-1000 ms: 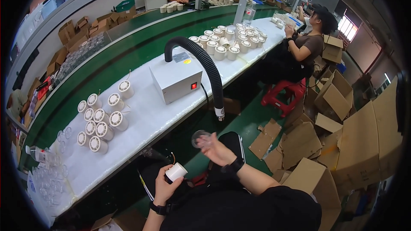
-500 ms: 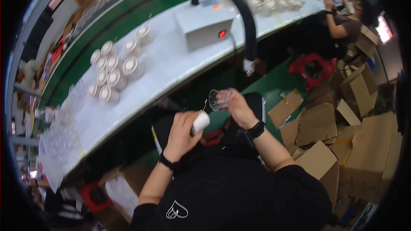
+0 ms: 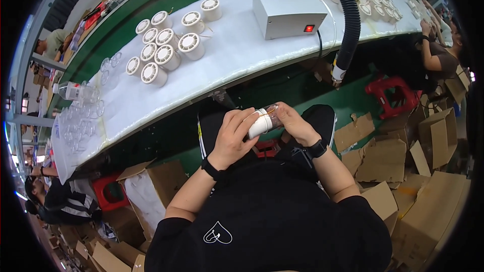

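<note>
Above my lap, my left hand (image 3: 233,138) is closed around a white cylindrical unit (image 3: 259,125). My right hand (image 3: 298,126) grips a clear cup (image 3: 275,114), its fingers partly hidden behind it. The cup's mouth meets one end of the white unit, and both are tilted. How far one sits inside the other I cannot tell. A thin orange wire (image 3: 270,111) shows at the joint between them. Ahead on the table stand several similar white units (image 3: 167,56) with round slotted tops, some with thin wires sticking out.
The white-covered table (image 3: 222,60) curves ahead. On it are a grey box (image 3: 290,12) with a lit red switch, clear cups (image 3: 80,126) and a plastic bottle (image 3: 75,91). A black flexible hose (image 3: 351,25) hangs over its edge. Cardboard boxes (image 3: 433,206) and a red stool (image 3: 393,95) stand right; co-workers sit at both sides.
My hands have come together, bringing the clear cup from apart to against the white unit's end. The whole view has shifted, so the table's things appear further right.
</note>
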Action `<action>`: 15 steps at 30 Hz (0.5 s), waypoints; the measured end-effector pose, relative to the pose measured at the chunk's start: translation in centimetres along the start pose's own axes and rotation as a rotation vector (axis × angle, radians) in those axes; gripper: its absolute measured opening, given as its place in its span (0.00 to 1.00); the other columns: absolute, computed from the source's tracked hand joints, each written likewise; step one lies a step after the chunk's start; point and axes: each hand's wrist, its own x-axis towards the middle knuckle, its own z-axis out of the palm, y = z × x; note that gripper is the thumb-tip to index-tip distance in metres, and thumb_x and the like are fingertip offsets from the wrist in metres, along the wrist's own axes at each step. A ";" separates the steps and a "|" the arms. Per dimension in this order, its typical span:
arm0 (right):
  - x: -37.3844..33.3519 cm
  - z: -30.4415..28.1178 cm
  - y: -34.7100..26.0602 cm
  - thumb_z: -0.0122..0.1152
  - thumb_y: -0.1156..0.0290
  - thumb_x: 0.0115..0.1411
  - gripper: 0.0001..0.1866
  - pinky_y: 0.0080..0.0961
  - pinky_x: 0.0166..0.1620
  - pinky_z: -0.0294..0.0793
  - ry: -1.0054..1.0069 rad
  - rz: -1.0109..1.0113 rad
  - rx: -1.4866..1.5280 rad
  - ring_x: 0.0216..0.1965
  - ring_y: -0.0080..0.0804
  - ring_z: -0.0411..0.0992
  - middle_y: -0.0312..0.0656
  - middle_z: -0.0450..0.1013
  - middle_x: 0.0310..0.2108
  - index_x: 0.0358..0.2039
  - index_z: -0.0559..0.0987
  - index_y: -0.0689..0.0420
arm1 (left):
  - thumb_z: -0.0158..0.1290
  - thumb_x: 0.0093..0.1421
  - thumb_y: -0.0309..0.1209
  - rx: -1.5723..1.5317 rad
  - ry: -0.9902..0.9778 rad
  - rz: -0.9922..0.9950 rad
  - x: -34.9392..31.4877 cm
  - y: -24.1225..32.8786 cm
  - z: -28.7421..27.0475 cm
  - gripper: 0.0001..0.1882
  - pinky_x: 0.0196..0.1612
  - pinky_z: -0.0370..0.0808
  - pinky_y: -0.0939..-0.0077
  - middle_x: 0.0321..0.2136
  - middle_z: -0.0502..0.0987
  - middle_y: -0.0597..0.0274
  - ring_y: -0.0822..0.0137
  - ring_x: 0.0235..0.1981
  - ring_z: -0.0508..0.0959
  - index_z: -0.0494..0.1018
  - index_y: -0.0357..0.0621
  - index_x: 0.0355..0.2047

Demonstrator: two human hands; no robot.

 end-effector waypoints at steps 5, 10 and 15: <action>0.9 1.7 1.4 0.54 0.46 0.56 0.29 0.17 0.38 0.68 0.021 -0.151 -0.032 0.36 0.19 0.66 0.38 0.68 0.36 0.43 0.64 0.61 | 0.63 0.44 0.27 -0.331 0.001 -0.184 -0.6 0.0 1.3 0.40 0.55 0.64 0.66 0.55 0.62 0.50 0.51 0.55 0.65 0.58 0.39 0.57; 1.0 2.2 0.6 0.51 0.42 0.55 0.32 0.18 0.40 0.66 -0.011 -0.250 -0.192 0.38 0.20 0.64 0.37 0.66 0.36 0.44 0.64 0.59 | 0.62 0.45 0.26 -0.471 -0.117 -0.247 -0.8 -1.1 0.3 0.48 0.60 0.58 0.65 0.62 0.51 0.48 0.50 0.62 0.55 0.45 0.41 0.63; 1.1 2.4 -0.1 0.54 0.52 0.60 0.24 0.19 0.39 0.67 -0.022 -0.196 -0.286 0.35 0.21 0.65 0.40 0.67 0.35 0.43 0.63 0.61 | 0.60 0.48 0.26 -0.409 -0.101 -0.163 -1.2 -1.2 0.2 0.46 0.61 0.56 0.67 0.63 0.48 0.47 0.53 0.61 0.56 0.46 0.39 0.63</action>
